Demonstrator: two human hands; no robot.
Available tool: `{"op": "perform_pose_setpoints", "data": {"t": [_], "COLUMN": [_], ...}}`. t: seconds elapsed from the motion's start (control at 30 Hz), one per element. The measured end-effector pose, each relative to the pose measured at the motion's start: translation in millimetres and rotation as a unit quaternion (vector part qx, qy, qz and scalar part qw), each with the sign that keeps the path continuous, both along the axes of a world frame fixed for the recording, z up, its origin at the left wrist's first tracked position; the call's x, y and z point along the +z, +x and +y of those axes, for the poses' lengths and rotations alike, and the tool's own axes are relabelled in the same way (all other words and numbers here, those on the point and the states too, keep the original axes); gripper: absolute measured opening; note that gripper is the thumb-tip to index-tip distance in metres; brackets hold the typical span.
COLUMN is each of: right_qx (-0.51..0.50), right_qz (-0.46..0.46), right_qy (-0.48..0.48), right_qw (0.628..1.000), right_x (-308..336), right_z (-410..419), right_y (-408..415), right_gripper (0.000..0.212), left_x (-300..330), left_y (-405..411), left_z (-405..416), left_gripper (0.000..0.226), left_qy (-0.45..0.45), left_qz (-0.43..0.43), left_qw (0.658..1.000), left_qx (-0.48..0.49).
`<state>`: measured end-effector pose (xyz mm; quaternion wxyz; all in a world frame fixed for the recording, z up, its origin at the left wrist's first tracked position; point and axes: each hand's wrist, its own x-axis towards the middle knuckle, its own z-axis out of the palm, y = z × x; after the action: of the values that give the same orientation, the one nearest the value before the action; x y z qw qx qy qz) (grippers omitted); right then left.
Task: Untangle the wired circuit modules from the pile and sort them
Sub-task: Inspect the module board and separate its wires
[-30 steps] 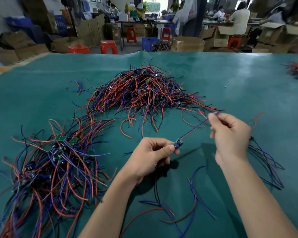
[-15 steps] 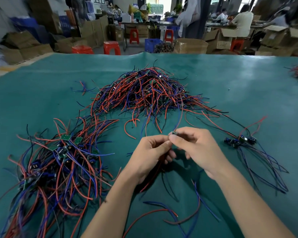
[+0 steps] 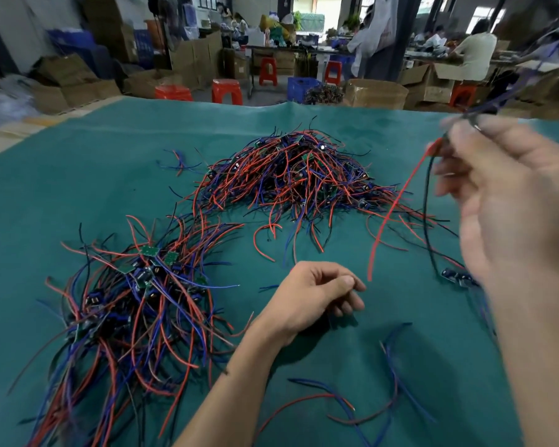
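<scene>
Workshop bench w/ teal cloth (image 3: 78, 175); our blurred right hand (image 3: 510, 201) pinches a red-and-black wired module lead (image 3: 397, 201) aloft, left hand (image 3: 313, 295) loosely curled, holding nothing. Sorted bundle (image 3: 136, 301) at left, few modules (image 3: 455, 275) right; big tangled red-blue wire pile (image 3: 297, 175) still remains, approx. half done.

Two bare forearms, no sleeves, left grip (image 3: 317, 295), right grip (image 3: 510, 201), blurred
</scene>
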<state>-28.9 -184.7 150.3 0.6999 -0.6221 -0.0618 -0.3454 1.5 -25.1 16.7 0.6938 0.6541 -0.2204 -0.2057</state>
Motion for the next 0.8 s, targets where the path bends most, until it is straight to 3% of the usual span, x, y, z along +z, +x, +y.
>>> {"op": "perform_pose_setpoints", "data": {"t": [0.17,0.27,0.33,0.47,0.53,0.63,0.7,0.8], "right_qx": [0.209,0.249,0.213,0.004,-0.055,-0.035,-0.037,-0.074], "right_qz": [0.126,0.212,0.241,0.27,0.302,0.352,0.352,0.31], "right_qy": [-0.13,-0.348,-0.458,-0.582,-0.602,-0.64,-0.634,-0.584], "right_qw": [0.961,0.878,0.829,0.767,0.737,0.682,0.687,0.747], "right_x": [18.8,3.1,-9.9,-29.1,-37.0,-51.3,-60.2,-65.8], "right_z": [86.0,122.4,120.1,62.9,29.4,-0.2,-9.3,-17.9], "right_y": [14.8,39.6,61.0,112.9,134.3,147.7,150.3,147.9], "right_gripper": [0.018,0.043,0.047,0.014,0.026,0.044,0.047,0.044], "left_x": [-0.7,-1.8,-2.2,-2.0,-2.5,-2.8,-3.0,-2.2], "left_y": [1.1,1.2,1.8,2.4,2.4,2.7,2.7,2.6], "left_z": [-0.9,-1.1,-0.3,-0.1,-0.4,-0.2,-0.2,-0.2], "left_gripper": [0.023,0.022,0.023,0.017,0.016,0.016,0.017,0.017], "left_qy": [-0.024,-0.035,-0.038,-0.041,-0.042,-0.042,-0.036,-0.036], "left_qz": [0.017,0.024,0.031,0.032,0.032,0.035,0.035,0.04], "left_qw": [0.999,0.998,0.998,0.998,0.998,0.998,0.998,0.997], "left_qx": [0.028,0.036,0.035,0.032,0.03,0.036,0.044,0.049]}}
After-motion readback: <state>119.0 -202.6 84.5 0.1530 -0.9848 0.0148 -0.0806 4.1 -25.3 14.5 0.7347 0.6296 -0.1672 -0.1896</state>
